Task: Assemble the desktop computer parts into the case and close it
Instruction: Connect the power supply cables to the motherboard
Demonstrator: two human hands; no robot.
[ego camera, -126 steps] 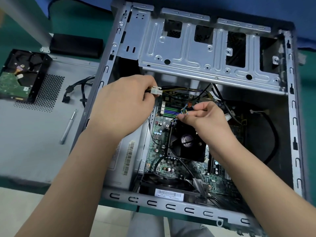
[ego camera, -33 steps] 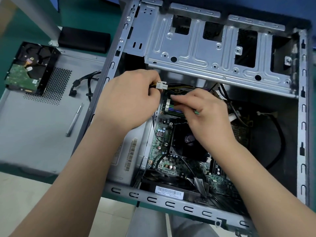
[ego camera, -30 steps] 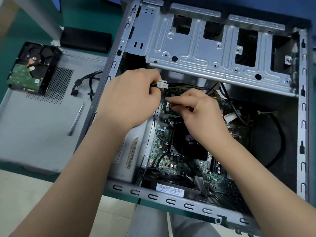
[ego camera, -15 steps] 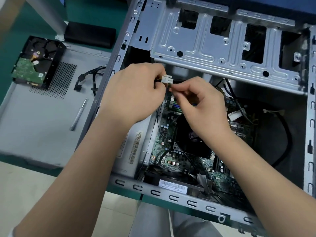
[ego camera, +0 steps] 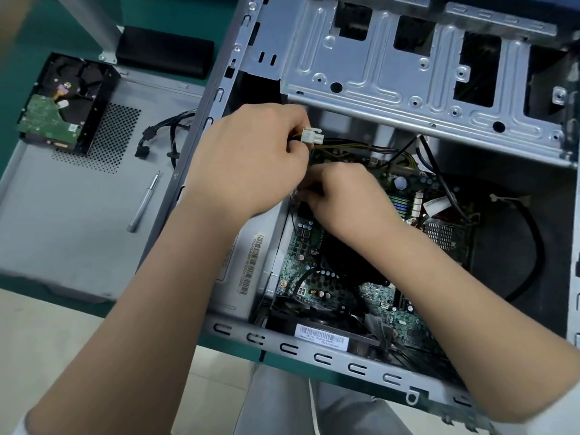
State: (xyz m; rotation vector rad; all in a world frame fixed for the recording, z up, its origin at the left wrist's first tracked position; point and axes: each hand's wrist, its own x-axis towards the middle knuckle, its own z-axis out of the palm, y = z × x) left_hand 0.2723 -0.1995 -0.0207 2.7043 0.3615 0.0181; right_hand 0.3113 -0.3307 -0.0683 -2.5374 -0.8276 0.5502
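Green counter (ego camera: 78, 23) carries the open case (ego camera: 361, 365), with the hard drive (ego camera: 62, 102) on the side panel (ego camera: 62, 215) at left. Left hand (ego camera: 244, 161) pinches a white connector (ego camera: 312, 137); right hand (ego camera: 342, 199), fingers curled, reaches onto the motherboard (ego camera: 314, 277), grip hidden.

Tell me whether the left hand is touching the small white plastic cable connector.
Touching. The head view shows the left hand pinching the small white plastic cable connector at its wired end, with no gap visible.
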